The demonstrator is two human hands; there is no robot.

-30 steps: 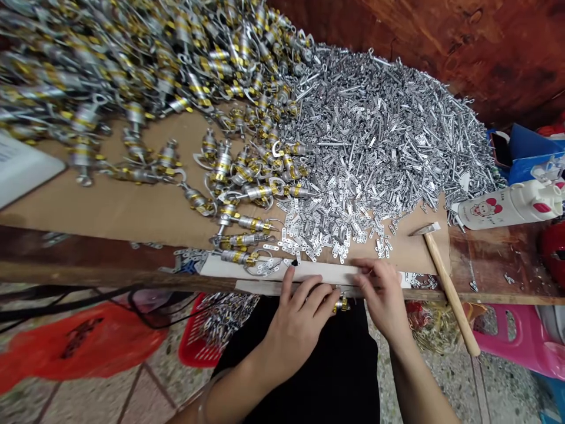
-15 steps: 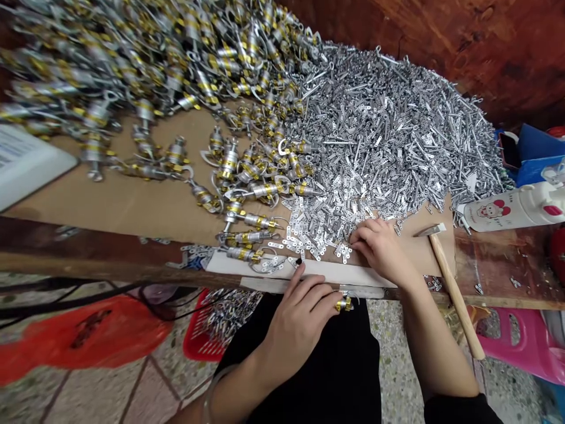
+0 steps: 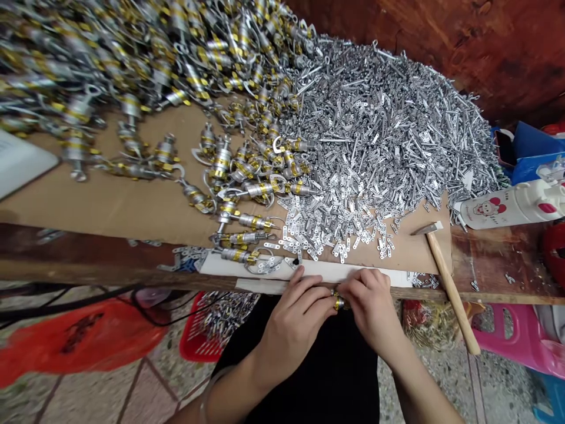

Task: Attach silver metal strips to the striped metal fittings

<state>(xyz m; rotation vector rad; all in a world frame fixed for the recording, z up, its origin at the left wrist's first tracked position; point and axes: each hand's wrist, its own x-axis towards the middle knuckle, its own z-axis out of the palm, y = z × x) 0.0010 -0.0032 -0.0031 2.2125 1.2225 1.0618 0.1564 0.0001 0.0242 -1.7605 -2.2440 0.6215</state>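
My left hand (image 3: pixel 300 324) is closed around a small silver-and-yellow metal fitting (image 3: pixel 339 302), held just off the table's front edge above my lap. Only a short piece of the fitting shows between the two hands. My right hand (image 3: pixel 368 303) is pinched at the fitting's right end; what its fingertips grip is hidden. Behind the hands lie small flat metal link plates (image 3: pixel 329 235) with holes, at the front of a large heap. Similar silver-and-yellow fittings (image 3: pixel 253 221) with curved hooks lie to the left on the cardboard.
A hammer (image 3: pixel 450 282) with a wooden handle overhangs the table edge at right. Beyond it lies a white bottle (image 3: pixel 507 207). Fittings are piled (image 3: pixel 132 59) at back left, pins and plates (image 3: pixel 388 118) at back right. Below stands a red basket (image 3: pixel 190 335) of metal parts.
My right hand has moved from the loose link plates down and toward me, and now meets the fitting in my left hand. The left hand keeps its hold.
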